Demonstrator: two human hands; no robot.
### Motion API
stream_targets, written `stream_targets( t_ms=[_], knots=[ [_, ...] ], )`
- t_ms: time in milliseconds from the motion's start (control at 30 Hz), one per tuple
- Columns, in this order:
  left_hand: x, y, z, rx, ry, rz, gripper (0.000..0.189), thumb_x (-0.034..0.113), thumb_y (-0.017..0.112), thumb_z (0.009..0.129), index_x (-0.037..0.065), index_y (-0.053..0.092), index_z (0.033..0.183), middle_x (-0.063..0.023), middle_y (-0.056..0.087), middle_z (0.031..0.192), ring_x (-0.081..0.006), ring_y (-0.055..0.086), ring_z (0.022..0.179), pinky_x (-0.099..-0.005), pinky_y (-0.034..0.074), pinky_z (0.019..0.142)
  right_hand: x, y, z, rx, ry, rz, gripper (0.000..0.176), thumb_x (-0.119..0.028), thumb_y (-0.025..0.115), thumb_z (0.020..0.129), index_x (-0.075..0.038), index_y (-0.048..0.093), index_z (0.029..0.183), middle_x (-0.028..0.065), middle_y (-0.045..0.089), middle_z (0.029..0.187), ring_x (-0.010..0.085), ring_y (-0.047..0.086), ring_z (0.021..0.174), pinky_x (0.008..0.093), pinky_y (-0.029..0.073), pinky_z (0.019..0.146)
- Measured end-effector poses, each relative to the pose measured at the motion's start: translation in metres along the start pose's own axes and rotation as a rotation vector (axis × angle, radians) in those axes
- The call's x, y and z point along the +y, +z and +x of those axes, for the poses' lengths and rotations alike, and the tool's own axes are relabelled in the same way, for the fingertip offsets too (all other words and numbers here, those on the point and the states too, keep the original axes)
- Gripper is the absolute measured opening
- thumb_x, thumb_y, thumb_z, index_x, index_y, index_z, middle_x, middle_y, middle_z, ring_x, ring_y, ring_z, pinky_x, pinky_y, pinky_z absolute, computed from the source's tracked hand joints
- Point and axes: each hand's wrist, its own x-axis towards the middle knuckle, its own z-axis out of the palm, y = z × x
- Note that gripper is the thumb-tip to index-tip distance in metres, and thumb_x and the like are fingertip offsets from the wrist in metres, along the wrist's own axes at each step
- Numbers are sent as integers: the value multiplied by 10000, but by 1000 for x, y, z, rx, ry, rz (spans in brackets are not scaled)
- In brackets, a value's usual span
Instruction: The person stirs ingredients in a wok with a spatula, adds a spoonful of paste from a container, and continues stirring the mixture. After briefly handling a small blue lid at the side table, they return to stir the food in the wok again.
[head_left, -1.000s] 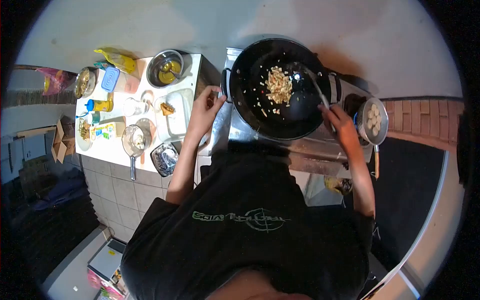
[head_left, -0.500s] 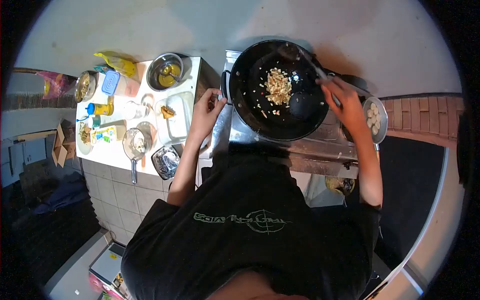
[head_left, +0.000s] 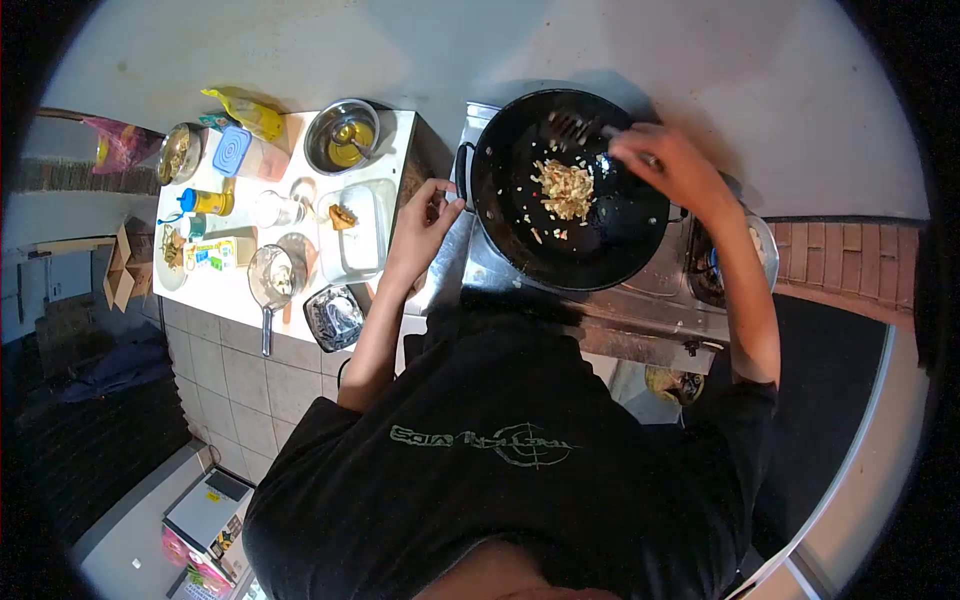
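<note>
A black wok (head_left: pixel 620 255) sits on the stove with chopped, pale food pieces (head_left: pixel 566 188) heaped near its middle and a few scattered bits around. My right hand (head_left: pixel 675 165) is closed around the handle of a slotted spatula (head_left: pixel 572 128), whose head is over the far part of the wok, beyond the food. At the wok's left side, my left hand (head_left: pixel 430 215) is closed with thumb and fingers at the side handle (head_left: pixel 463 175). Part of the spatula's handle is hidden by my right fingers.
A white table (head_left: pixel 225 293) on the left bears a steel bowl with a ladle (head_left: pixel 342 135), a plastic container (head_left: pixel 355 250), a small saucepan (head_left: pixel 272 275), a black tray (head_left: pixel 333 318) and several bottles and packets. Right of the wok stands a pan (head_left: pixel 765 250), partly behind my forearm.
My right hand has moved up and slightly left, and the spatula's slotted head now shows at the wok's far side. My left hand stays at the side handle. The whole view has shifted slightly.
</note>
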Motion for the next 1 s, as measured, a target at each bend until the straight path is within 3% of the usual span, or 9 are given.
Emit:
stream_targets(
  t_ms=[67,133,200,300,433,567,700,833,1000],
  knots=[
    [7,-2,-2,-15,-24,37,217,150,666,966,11,592,1115,25,550,788,-49,490,736,-213,422,675,-14,-1,4,-192,-71,78,147,-133,640,950,-26,691,1036,159,671,870,342,633,745,399,495,668],
    [4,-1,-3,-19,-58,72,216,150,666,965,11,592,1113,26,548,784,-49,486,731,-214,418,669,-12,-7,4,-150,-62,102,144,-133,641,947,-26,689,1030,156,671,872,335,636,759,397,492,677],
    [-6,5,-2,69,66,-22,202,144,687,931,30,620,1084,9,459,666,-68,398,611,-256,342,549,-19,-18,10,-133,30,126,135,-121,649,935,-25,687,1021,151,674,883,322,647,806,395,488,710],
    [-1,8,-3,94,16,-4,206,143,689,930,24,622,1084,9,472,676,-66,409,624,-250,348,557,6,3,16,-156,-160,164,136,-127,655,936,-24,690,1018,154,676,871,326,646,804,402,487,721],
    [-3,11,-1,122,20,-39,216,142,688,935,11,621,1093,4,514,708,-65,425,640,-240,365,575,8,1,6,-315,-144,389,147,-85,660,924,0,705,1036,143,700,907,272,645,801,355,490,735],
    [-7,16,-3,162,25,-31,215,156,679,947,2,617,1083,-4,525,721,-70,440,661,-236,386,601,25,-6,14,-147,-175,303,163,-106,634,953,-9,714,1057,104,718,922,183,634,780,321,496,729],
    [-6,18,-2,166,0,-61,215,161,674,952,-3,613,1076,-3,536,727,-70,444,672,-236,393,609,23,-2,32,-252,32,439,199,-132,632,967,-55,730,1123,56,680,918,106,567,682,266,475,641],
    [-8,18,-3,171,6,-49,217,158,674,952,-1,610,1085,-3,554,743,-67,445,680,-235,396,615,33,10,45,-298,39,598,215,-165,651,953,-65,752,1115,52,682,805,98,583,621,259,510,601],
    [-6,20,-3,183,17,-62,217,148,678,948,1,608,1091,-9,570,775,-65,457,686,-233,401,622,39,16,45,-463,47,700,211,-131,639,959,-10,738,1101,60,668,792,92,591,615,239,502,569]
  ],
)
